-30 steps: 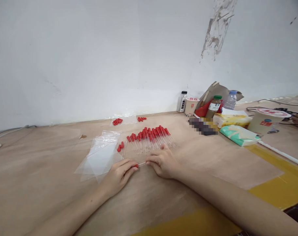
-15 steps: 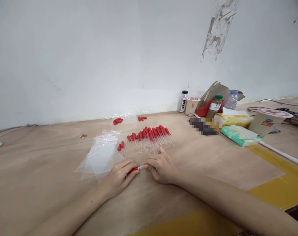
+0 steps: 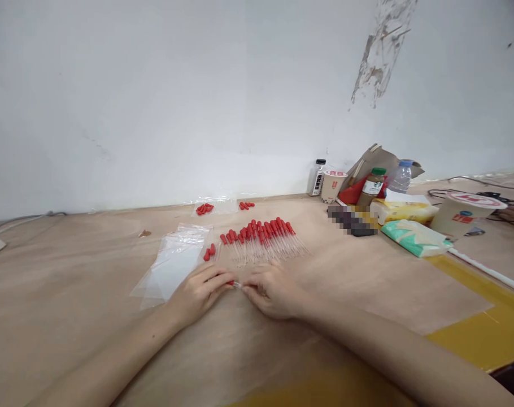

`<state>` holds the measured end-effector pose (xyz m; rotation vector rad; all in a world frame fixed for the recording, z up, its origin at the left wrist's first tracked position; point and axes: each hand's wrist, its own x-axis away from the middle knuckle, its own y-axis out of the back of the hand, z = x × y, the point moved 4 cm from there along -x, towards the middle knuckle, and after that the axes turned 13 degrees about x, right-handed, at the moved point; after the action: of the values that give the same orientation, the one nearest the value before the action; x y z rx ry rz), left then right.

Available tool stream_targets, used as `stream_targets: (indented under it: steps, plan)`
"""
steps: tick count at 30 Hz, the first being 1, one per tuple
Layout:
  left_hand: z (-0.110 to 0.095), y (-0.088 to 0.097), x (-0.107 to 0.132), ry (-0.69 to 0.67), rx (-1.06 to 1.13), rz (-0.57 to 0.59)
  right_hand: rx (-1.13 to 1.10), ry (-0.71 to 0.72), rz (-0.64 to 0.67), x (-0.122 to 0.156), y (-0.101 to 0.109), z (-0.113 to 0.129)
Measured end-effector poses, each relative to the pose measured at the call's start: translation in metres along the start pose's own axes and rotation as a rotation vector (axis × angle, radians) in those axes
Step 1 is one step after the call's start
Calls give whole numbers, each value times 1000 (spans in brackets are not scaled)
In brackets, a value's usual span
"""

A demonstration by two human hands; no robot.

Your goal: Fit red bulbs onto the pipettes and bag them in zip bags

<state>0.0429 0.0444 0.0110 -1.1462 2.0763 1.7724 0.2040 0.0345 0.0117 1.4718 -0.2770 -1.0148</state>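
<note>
Between my two hands, just above the brown-covered table, lies one dropper. My left hand (image 3: 203, 291) is closed on its red rubber bulb (image 3: 230, 282), mostly hidden by the fingers. Its clear glass tube (image 3: 238, 285) is pinched in my right hand (image 3: 271, 291), which covers the far end. Beyond the hands, a row of droppers with red bulbs (image 3: 261, 232) lies side by side, tubes toward me. Two loose red bulbs (image 3: 209, 252) rest left of the row, beside thin clear tubes (image 3: 217, 254).
Clear zip bags (image 3: 176, 260) overlap at the left. More red bulbs (image 3: 205, 209) lie on plastic by the wall. To the right stand a drink cup (image 3: 334, 189), a green-capped bottle (image 3: 372, 189), tissue packs (image 3: 413, 237) and a larger paper cup (image 3: 460, 220).
Both hands have drawn slightly closer together, so less of the glass tube shows between them. The left hand has shifted a little left and up. The view has tilted slightly.
</note>
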Motion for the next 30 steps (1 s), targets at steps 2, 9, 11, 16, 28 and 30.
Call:
stream_targets:
  steps: [2,9,11,16,28,30]
  plan:
    - [8,6,0,34,-35,-28,-63,-36,49,-4,2,-4]
    - [55,30,10,475,-171,-187,-241,-543,72,-43,-2,-53]
    - [63,31,13,538,-161,-177,-116,-629,17,-57,-3,-59]
    - [68,26,15,546,-123,-111,172,-660,3,-84,-19,-56]
    - [79,25,15,562,-42,-66,337,-578,34,-88,-33,-51]
    - [80,26,14,566,-36,-66,335,-548,23,-90,-32,-43]
